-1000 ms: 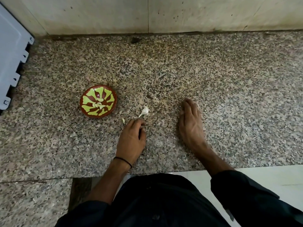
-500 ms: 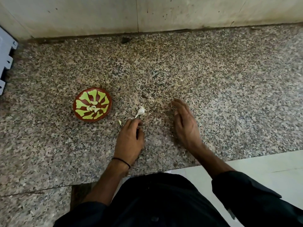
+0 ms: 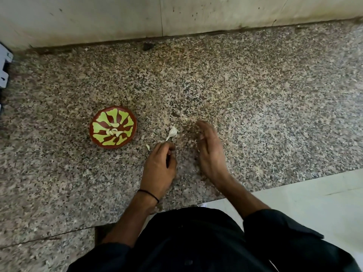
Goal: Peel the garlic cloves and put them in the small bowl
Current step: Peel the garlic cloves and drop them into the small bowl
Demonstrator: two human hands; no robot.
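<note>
Garlic piece (image 3: pixel 173 132): white, unpeeled, thin stalk attached. It lies on the speckled granite counter (image 3: pixel 255 99), between the two hands and slightly farther from the person than the fingertips. The stalk points toward the left hand.

Left hand (image 3: pixel 160 163): back of hand up, fingers curled under, thumb drawn close to the index finger. The stalk end reaches the index fingertip. Cannot tell whether the stalk is pinched or only touched.

Right hand (image 3: pixel 210 152): just right of the garlic, not touching it. It is turned on edge, fingers straight and together, holding nothing. The outline is motion-blurred.

Peel scrap (image 3: pixel 147 147): pale, lies on the counter just left of the left fingertips.

Small bowl (image 3: pixel 113 114): red-brown with a green pattern, left of the garlic and apart from both hands. Peeled cloves (image 3: pixel 114 131) sit at its centre.

Black wristband (image 3: pixel 149 194) on the left wrist, dark sleeves on both forearms. Pale wall (image 3: pixel 117 18) runs behind the counter. Grey plastic object (image 3: pixel 4 75) at the far left edge, only partly in view.
</note>
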